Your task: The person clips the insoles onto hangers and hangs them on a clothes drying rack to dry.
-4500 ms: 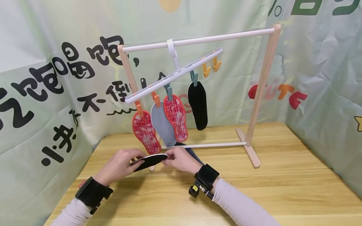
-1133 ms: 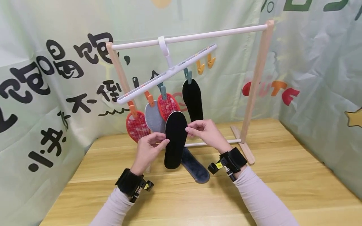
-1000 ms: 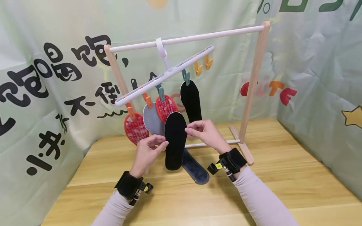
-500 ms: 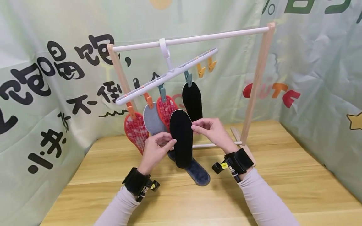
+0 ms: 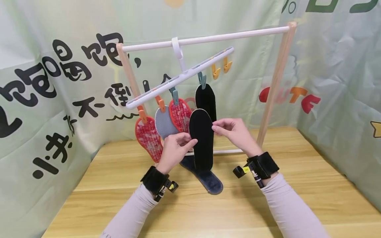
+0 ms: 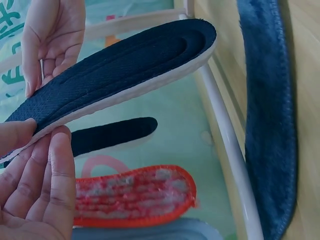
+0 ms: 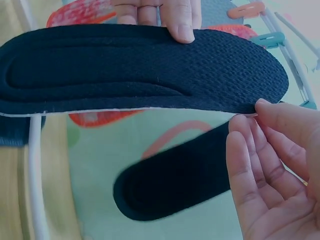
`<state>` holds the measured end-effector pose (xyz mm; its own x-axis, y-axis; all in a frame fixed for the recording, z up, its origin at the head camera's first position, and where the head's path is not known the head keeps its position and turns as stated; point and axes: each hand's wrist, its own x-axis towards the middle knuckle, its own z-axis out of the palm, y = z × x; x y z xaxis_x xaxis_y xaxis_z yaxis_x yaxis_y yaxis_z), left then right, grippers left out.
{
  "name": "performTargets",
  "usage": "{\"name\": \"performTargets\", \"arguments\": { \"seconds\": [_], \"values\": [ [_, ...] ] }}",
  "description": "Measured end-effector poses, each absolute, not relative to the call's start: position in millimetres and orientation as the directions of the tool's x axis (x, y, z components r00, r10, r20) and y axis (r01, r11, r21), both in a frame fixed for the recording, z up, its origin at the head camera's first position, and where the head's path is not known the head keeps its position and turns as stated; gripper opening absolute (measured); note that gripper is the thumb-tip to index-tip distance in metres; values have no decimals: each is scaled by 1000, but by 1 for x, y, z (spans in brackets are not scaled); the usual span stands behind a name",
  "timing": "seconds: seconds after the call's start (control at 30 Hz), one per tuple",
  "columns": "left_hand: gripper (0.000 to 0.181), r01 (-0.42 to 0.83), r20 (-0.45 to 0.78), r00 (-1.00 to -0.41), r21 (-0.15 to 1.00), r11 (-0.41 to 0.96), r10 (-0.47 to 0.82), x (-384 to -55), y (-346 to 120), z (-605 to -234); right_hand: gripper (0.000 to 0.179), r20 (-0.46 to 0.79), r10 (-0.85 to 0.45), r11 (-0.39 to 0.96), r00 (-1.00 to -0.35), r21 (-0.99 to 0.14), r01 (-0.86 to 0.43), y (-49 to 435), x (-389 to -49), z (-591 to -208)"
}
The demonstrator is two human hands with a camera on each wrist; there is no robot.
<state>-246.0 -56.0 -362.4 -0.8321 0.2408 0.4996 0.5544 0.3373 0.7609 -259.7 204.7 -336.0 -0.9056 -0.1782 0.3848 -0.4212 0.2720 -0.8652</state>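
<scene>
A black insole [image 5: 201, 140] with a white underside stands upright in the air in front of the rack. My left hand [image 5: 176, 148] pinches its left edge between thumb and fingers. On the opposite edge, nearer the top, my right hand [image 5: 236, 134] pinches it. Behind it another black insole [image 5: 205, 99] hangs from a teal clip [image 5: 202, 81]. To the left hang a red-and-white insole [image 5: 180, 114], a grey insole [image 5: 163, 120] and a second red-and-white insole [image 5: 148, 137], each in a clip. A dark blue fuzzy insole [image 5: 209, 182] lies on the table, partly covered in the head view.
The white clip hanger [image 5: 181, 77] tilts on the top bar of a wooden rack [image 5: 276, 82]. Two yellow clips [image 5: 215, 71] at its right end hold nothing. A low white crossbar [image 5: 227, 151] runs behind my hands. Printed cloth surrounds the wooden table [image 5: 268, 205].
Earlier the black insole was held low and nearly flat; it was then turned upright. In the last second both hands have carried it a little right and up.
</scene>
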Motion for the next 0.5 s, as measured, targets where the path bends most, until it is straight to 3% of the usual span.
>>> {"name": "performTargets", "arguments": {
  "seconds": [0.5],
  "values": [
    [19, 571, 515, -821, 738, 358, 248, -259, -33, -350, 36, 395, -188, 522, -899, -735, -433, 231, -270, -281]
  ]
}}
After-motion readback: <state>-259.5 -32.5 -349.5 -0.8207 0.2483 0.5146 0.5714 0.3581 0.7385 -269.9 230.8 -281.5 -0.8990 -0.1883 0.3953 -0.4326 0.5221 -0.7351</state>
